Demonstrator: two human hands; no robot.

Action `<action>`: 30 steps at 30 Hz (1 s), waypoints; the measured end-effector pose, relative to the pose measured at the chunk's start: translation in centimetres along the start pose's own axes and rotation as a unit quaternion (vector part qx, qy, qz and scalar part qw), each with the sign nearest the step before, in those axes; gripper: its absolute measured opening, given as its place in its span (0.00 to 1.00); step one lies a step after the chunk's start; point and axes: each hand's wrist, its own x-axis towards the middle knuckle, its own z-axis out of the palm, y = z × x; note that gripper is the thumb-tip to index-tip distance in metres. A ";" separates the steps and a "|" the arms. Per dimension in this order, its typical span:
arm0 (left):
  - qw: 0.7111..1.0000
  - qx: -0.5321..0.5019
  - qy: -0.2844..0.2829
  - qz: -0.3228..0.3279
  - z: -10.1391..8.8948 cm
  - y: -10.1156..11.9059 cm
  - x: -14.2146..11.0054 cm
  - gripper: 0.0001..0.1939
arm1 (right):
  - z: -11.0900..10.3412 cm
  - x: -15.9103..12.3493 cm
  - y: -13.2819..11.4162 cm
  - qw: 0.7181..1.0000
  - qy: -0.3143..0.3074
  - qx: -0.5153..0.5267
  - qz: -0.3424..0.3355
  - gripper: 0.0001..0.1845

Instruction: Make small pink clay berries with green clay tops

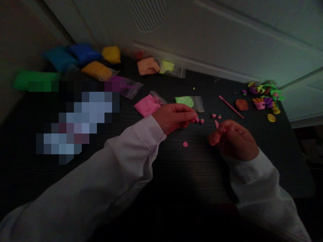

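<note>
My left hand [176, 117] pinches at a tiny pink clay fruit with a green top [197, 119], thumb and finger together at its edge. Close by it lies another such clay fruit [202, 121], and a similar pair [216, 116] sits to the right. My right hand [233, 139] hovers over the table with fingers curled together; what they hold, if anything, I cannot make out. Beside its fingers shows the tip of a pink modelling tool [216, 124], the rest hidden. A flat pink clay disc [185, 144] lies between the hands.
On the dark table [191, 168] are bagged pink clay [147, 106], light green clay [184, 101] and several other clay packs [85, 52] at the back left. A pink stick tool [230, 106], a brown clay lump [241, 105] and small clay models [259, 103] lie right. A pale panel stands behind.
</note>
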 end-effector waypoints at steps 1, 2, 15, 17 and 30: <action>1.000 0.001 0.000 -0.001 0.0 0.0 0.0 0.01 | 0.0 0.0 0.0 1.000 0.001 0.001 -0.002 0.05; 1.000 0.002 0.001 -0.002 0.0 0.0 0.0 0.01 | 0.0 0.0 0.0 1.000 -0.001 0.003 -0.004 0.06; 1.000 0.001 0.000 -0.004 0.1 0.1 -0.1 0.01 | -0.3 0.1 0.2 0.999 -0.027 0.023 -0.013 0.06; 1.000 0.001 -0.002 -0.003 0.0 0.1 -0.1 0.01 | -0.3 0.1 0.2 1.000 -0.024 0.013 -0.013 0.06; 1.000 0.005 0.002 -0.004 0.1 0.1 -0.1 0.01 | 0.1 0.0 -0.1 1.000 0.008 -0.010 0.019 0.04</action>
